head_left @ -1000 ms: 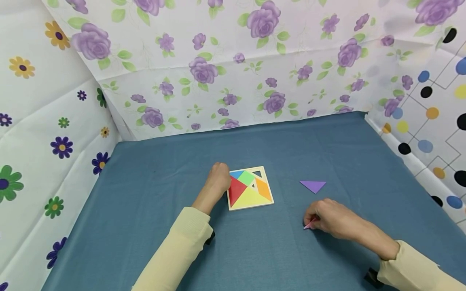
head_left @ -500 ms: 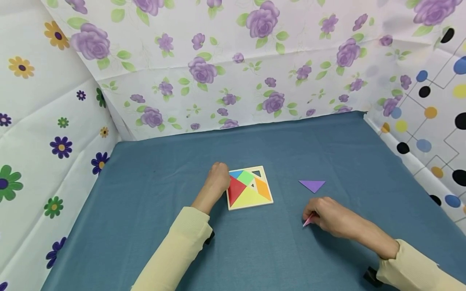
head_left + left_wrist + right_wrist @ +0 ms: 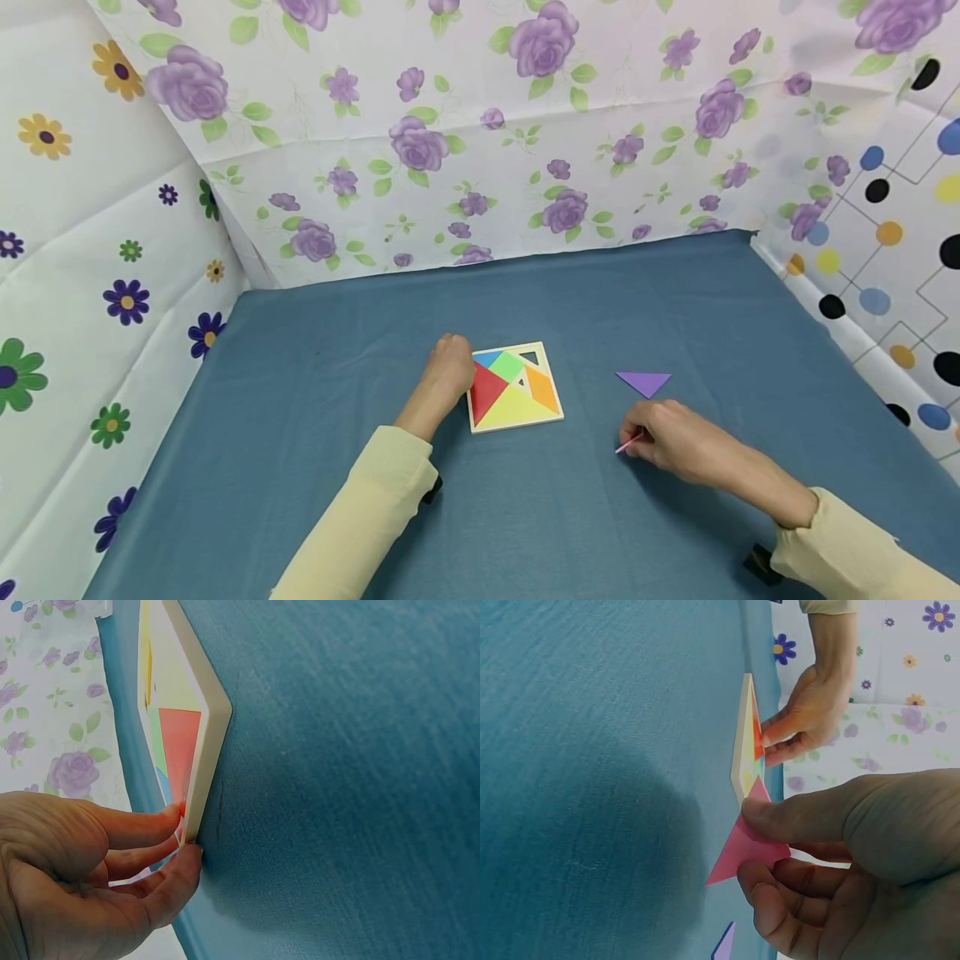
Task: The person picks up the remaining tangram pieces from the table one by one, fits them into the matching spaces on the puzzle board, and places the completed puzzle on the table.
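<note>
My left hand point(image 3: 447, 371) pinches the left edge of a tangram board point(image 3: 517, 429), a square pale wooden tray lying on the cloth. In the left wrist view its thumb lies over the red triangle point(image 3: 180, 742) and fingertips touch the tray's side. Yellow point(image 3: 517, 408), green point(image 3: 507, 367), blue and orange point(image 3: 542, 390) pieces also sit in the tray, with two gaps at its upper right. My right hand point(image 3: 675, 437) holds a pink triangle point(image 3: 742, 851) between thumb and fingers above the cloth, right of the board. Just beyond that hand lies a purple triangle point(image 3: 645, 382).
A blue cloth point(image 3: 337, 358) covers the table. Flowered white sheeting point(image 3: 465, 150) hangs at the back and left, and a dotted sheet point(image 3: 885, 275) stands along the right side.
My right hand has moved slightly away from me and to the left, turning the pink triangle until it looks nearly edge-on. My left hand and the board have stayed put.
</note>
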